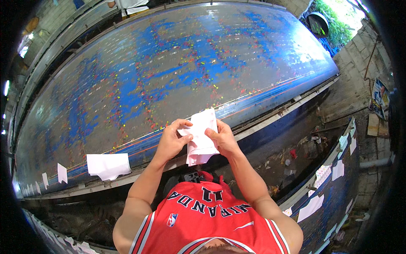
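Observation:
A stack of thin white cut pieces (pixel 201 146), probably cloth, is in front of my chest, above the near edge of the long table. My left hand (pixel 174 139) is closed on its left edge, with thumb and fingers pinching near a lifted corner. On the other side, my right hand (pixel 224 139) grips the stack, its thumb lying on top and its fingers hidden behind. To the left, a larger white piece (pixel 108 166) lies on the table's near edge, one side of it curved. Smaller white pieces (pixel 62 173) follow in a row farther left.
The long table (pixel 177 80) has worn blue and grey patches and many coloured spots. Behind me at the right, another table (pixel 327 199) carries scattered white pieces. Debris (pixel 292 158) litters the floor between. Another person (pixel 129 6) stands beyond the far edge.

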A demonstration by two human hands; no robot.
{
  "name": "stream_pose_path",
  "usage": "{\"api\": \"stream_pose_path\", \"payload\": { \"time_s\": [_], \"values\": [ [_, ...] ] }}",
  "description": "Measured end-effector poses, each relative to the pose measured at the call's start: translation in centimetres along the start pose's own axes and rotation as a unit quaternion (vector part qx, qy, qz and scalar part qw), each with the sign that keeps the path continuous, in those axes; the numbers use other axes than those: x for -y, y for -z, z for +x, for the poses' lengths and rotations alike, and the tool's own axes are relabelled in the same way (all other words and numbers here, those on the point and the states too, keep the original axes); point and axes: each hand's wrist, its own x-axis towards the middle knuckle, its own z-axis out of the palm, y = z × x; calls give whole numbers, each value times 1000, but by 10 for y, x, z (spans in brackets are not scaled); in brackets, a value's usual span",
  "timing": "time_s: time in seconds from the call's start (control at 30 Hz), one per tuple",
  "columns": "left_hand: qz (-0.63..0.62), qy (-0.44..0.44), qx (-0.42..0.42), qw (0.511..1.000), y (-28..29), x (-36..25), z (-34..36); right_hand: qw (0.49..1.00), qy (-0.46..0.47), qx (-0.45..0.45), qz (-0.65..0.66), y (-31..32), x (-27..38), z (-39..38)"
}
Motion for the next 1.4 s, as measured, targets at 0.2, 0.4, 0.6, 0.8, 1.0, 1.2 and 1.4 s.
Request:
{"api": "stream_pose_path", "payload": {
  "time_s": [0.2, 0.4, 0.6, 0.8, 1.0, 1.2, 1.4],
  "values": [
    [-32, 37, 19, 999, -8, -15, -6, 997, 1, -25, -70, -3, -2, -13],
    [-50, 44, 25, 997, -16, -21, -10, 998, 15, -26, -62, -7, -8, -22],
    [5, -26, 13, 1000, -15, -20, -9, 997, 10, -24, -69, -5, -7, -21],
    [191, -100, -22, 976, -15, -24, -9, 999, 17, -28, -14, -4, -7, -21],
    [277, -101, -38, 955, -34, -17, -9, 999, -12, -9, -34, 1, -3, -18],
    [252, -66, -5, 966, -34, -18, -6, 993, -27, 7, -115, 6, 8, -19],
    [210, -27, -40, 976, -34, -27, -15, 994, -37, 34, -96, 2, 21, -11]
  ]
}}
